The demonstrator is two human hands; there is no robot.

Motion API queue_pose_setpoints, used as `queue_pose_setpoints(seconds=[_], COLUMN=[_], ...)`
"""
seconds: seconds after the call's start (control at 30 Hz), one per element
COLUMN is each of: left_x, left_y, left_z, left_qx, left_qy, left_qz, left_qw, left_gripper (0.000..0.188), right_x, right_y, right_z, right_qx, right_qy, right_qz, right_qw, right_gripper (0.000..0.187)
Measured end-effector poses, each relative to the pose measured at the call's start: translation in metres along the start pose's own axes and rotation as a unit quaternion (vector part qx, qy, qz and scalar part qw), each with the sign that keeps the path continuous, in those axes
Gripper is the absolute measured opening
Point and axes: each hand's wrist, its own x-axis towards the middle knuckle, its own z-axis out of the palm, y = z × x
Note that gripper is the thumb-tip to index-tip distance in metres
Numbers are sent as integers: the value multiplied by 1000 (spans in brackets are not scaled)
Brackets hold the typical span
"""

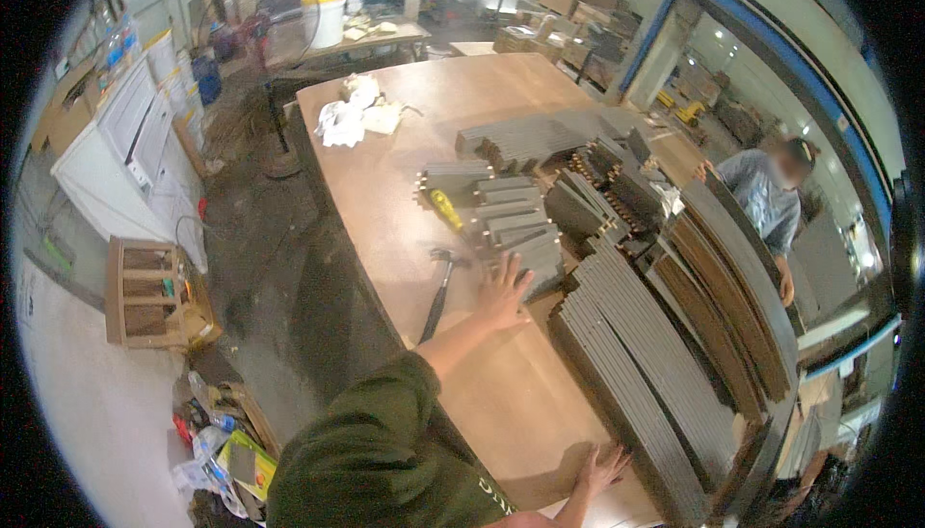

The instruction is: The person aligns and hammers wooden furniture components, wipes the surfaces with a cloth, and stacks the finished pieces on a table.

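Note:
My left hand [506, 292] reaches over the wooden tabletop [491, 364] with its fingers spread. Its fingertips lie at the near end of a group of short grey strips [525, 247]; whether they touch is unclear. Just left of this hand rests a hammer [439, 295] with a dark handle. Beyond the hammer is a yellow-handled tool [445, 208], its kind too blurred to name. Lower down, my right hand [599, 472] is laid on the tabletop near its front, fingers apart and holding nothing. Long grey strips [626, 355] lie stacked just beyond it.
Brown and grey strips [713, 287] line the table's right side, where another person [766, 191] stands. White cloths [356, 114] lie at the far left corner. A white bucket [324, 19] stands on a table behind. A wooden frame [149, 292] and a white cabinet [125, 157] are left.

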Motion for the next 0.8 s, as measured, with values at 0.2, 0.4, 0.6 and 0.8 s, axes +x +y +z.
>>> queue_pose_setpoints(seconds=[0.2,0.4,0.6,0.8], left_x=[29,20,-97,-139], left_y=[-10,-13,-15,21], left_z=[-16,-37,-73,-62], left_qx=[22,30,-297,-410], left_qy=[-52,-9,136,163], left_qz=[-67,-68,-120,-47], left_qw=[996,997,938,896], left_gripper=[103,107,98,99], right_x=[2,0,-19,-26], right_y=[3,41,57,36], right_z=[-5,-8,-6,-20], right_qx=[10,124,154,121], right_qy=[-22,8,46,60], right_qz=[40,-109,-93,-67], right_qw=[999,986,983,989], right_gripper=[68,55,50,49])
